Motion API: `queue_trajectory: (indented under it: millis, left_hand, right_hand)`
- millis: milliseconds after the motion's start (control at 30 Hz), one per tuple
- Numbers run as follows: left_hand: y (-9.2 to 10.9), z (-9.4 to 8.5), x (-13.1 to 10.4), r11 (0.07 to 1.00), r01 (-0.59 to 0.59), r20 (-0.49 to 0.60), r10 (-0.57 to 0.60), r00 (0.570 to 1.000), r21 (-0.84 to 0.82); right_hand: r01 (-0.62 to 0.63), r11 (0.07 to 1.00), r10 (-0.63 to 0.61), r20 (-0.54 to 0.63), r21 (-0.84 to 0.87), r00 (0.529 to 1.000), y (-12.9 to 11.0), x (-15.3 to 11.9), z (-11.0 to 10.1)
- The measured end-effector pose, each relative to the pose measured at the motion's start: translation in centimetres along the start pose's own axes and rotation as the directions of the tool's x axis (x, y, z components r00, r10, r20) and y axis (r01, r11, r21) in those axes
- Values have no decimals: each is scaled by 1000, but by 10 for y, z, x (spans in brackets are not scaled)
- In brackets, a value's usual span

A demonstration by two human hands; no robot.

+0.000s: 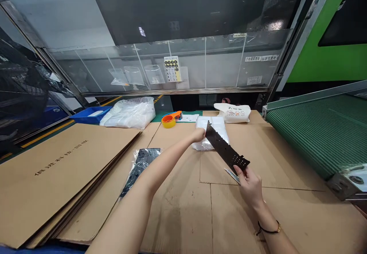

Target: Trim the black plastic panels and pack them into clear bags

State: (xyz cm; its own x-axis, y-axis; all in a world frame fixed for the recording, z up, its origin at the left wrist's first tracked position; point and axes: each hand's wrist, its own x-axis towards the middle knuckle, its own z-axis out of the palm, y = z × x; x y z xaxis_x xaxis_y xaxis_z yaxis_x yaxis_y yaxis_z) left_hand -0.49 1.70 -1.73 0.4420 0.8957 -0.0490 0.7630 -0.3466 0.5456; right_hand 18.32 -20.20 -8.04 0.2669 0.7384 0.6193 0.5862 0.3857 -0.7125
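Plate [225, 144] was up over the cardboard [183, 215], bare and unwrapped. Fingers of the left hand [198, 135] pinched its far end, and fingers of the right hand [250, 183] its near end. Left of the plate, a black pack [142, 165] already lay wrapped.

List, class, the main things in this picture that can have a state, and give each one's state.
Black panel: tilted, held between both hands
Left hand: closed at the panel's far end
Right hand: gripping the near end
Silver tool: held or lying, cannot tell
Bagged black item: lying in clear plastic
Cardboard sheets: stacked flat
Tape dispenser: set down, unheld
Blue tray: holding a white item
Conveyor belt: running or stopped, cannot tell
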Motion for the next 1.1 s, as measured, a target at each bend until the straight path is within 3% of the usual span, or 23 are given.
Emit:
queue_trajectory:
  millis: [167, 533, 867, 1100]
  left_hand:
    - [4, -5, 2, 996, 70, 99, -75, 992, 52]
    - [5, -9, -1, 997, 72, 123, -74, 990, 22]
    - [5, -5, -7, 975, 99, -50, -111, 993, -199]
    - [21, -11, -4, 844, 56, -221, -203, 954, -534]
  right_hand:
    - [41, 997, -38, 40, -65, 998, -1, -1, 5]
    - [64, 993, -58, 54, -101, 997, -3, -4, 10]
    - [24, 994, -22, 18, -103, 1000, 3, -5, 14]
    - [-76, 996, 78, 46, -35, 996, 2, -4, 16]
